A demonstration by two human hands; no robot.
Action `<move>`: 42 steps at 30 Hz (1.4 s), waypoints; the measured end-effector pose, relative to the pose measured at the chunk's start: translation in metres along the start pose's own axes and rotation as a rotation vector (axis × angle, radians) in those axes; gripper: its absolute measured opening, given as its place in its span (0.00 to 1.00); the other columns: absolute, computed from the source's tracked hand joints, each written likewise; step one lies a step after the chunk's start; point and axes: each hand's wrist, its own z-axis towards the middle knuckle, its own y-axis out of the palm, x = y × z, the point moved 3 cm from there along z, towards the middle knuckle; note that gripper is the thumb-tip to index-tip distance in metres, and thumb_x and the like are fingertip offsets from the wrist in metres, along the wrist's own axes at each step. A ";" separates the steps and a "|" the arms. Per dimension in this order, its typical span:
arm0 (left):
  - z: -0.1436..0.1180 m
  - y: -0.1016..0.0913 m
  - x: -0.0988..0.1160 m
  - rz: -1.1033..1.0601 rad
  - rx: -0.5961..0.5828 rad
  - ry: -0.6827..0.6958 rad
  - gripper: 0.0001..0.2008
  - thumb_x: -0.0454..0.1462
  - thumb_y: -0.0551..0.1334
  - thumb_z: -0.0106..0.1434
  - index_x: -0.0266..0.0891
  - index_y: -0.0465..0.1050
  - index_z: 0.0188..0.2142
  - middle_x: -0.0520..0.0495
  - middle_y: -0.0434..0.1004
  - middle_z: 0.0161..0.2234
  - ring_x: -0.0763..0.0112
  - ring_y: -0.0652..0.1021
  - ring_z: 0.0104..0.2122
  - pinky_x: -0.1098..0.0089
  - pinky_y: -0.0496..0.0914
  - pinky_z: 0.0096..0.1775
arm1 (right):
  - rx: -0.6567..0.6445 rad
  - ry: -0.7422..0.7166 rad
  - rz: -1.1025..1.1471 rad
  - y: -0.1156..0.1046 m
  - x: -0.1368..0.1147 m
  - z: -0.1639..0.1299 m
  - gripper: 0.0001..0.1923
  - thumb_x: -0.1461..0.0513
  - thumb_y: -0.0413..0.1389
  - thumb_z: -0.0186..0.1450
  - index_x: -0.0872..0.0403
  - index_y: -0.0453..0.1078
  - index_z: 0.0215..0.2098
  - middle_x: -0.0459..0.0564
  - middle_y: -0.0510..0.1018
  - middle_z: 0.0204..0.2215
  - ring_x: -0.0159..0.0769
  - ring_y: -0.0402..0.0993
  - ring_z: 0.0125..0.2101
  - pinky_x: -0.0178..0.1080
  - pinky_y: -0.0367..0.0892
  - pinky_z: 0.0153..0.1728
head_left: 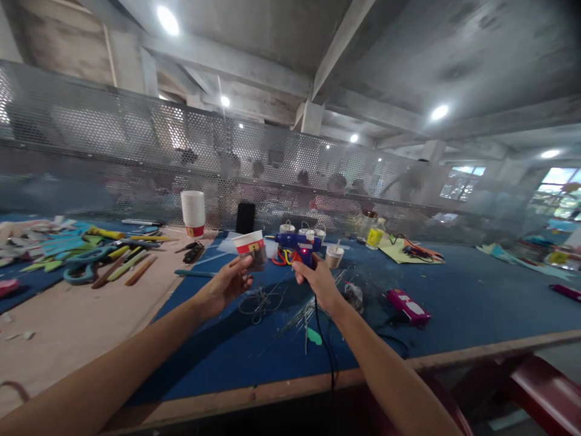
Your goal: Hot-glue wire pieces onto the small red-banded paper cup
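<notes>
My left hand [231, 280] is closed on a small paper cup [249, 241], white with a red band and a brownish patch low on its side. The cup is tilted a little, off the table. In my right hand [318, 278] is a blue hot glue gun [297, 242] with a red light glowing on its body. Its nozzle points left, toward the cup. A black cord [324, 339] runs down from the glue gun over the table edge. Red and yellow scissor handles [285, 257] lie behind, between my hands. A loose coil of thin wire [261, 303] rests below the cup.
A tall stack of paper cups [193, 212] stands back left, near a dark phone [246, 218]. Large scissors [86, 263] and craft knives lie left. Small cups [334, 255], a yellow bottle [374, 234] and a magenta box [408, 306] are right. A perforated metal screen [149, 139] closes the back.
</notes>
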 end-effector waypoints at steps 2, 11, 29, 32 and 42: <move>0.001 -0.002 -0.001 0.000 0.002 -0.003 0.17 0.39 0.73 0.59 0.38 0.79 0.47 0.43 0.84 0.38 0.79 0.75 0.22 0.78 0.73 0.26 | 0.000 -0.011 -0.017 0.003 -0.004 -0.003 0.12 0.54 0.60 0.64 0.54 0.75 0.40 0.40 0.70 0.16 0.31 0.66 0.21 0.36 0.65 0.30; 0.000 0.001 0.001 0.030 0.054 -0.026 0.18 0.39 0.73 0.57 0.39 0.81 0.47 0.39 0.85 0.42 0.77 0.72 0.20 0.75 0.71 0.23 | 0.014 0.000 -0.266 0.007 -0.001 -0.011 0.17 0.48 0.59 0.65 0.54 0.77 0.38 0.45 0.74 0.21 0.34 0.70 0.21 0.37 0.67 0.26; -0.001 -0.001 -0.002 0.033 0.007 0.009 0.16 0.38 0.73 0.59 0.42 0.81 0.47 0.45 0.83 0.46 0.79 0.74 0.24 0.77 0.73 0.27 | 0.032 -0.342 -0.868 0.012 0.000 -0.018 0.14 0.51 0.53 0.71 0.52 0.74 0.40 0.53 0.82 0.31 0.44 0.79 0.30 0.38 0.67 0.31; 0.000 -0.002 -0.003 0.019 0.025 0.015 0.15 0.37 0.74 0.57 0.41 0.81 0.45 0.46 0.83 0.45 0.80 0.73 0.23 0.78 0.72 0.27 | 0.017 -0.364 -0.892 0.012 0.000 -0.019 0.15 0.50 0.53 0.71 0.52 0.73 0.40 0.53 0.81 0.31 0.43 0.79 0.31 0.37 0.66 0.31; -0.002 0.001 -0.001 0.044 0.048 0.012 0.17 0.36 0.75 0.55 0.39 0.80 0.44 0.46 0.82 0.40 0.79 0.73 0.22 0.77 0.71 0.25 | 0.008 -0.455 -0.928 0.013 0.001 -0.021 0.14 0.50 0.53 0.72 0.52 0.72 0.42 0.51 0.82 0.32 0.40 0.79 0.32 0.36 0.64 0.31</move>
